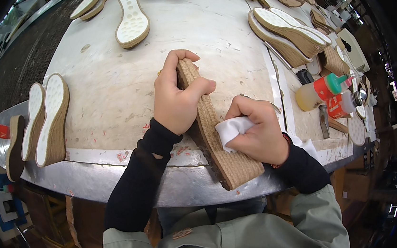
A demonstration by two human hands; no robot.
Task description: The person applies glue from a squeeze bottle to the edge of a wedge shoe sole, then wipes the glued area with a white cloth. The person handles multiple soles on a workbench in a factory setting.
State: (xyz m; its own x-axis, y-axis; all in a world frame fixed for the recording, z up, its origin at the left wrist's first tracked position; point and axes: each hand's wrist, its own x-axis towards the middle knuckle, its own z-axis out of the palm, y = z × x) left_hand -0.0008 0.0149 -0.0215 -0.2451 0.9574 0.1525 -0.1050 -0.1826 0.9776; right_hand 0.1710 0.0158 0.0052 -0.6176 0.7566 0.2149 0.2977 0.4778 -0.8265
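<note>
A wedge shoe sole (215, 127) wrapped in tan braided rope stands on its edge at the middle of the table, its thick heel end towards me. My left hand (179, 93) is closed round the narrow toe end, thumb on the braided side and fingers over the far side. In my right hand (259, 130) a white cloth (233, 131) is bunched between thumb and fingers. It presses against the braided side near the heel. The sole's dark underside shows along its left edge. Part of the heel's side is hidden by my right hand.
Two upright wedge soles (54, 118) stand at the left. Another sole (131, 20) lies further back. More soles (289, 26) are stacked at the right. Near them are a bottle of yellow liquid (310, 95), a second bottle (341, 105) and a hammer (324, 121). The metal table edge (180, 185) runs before me.
</note>
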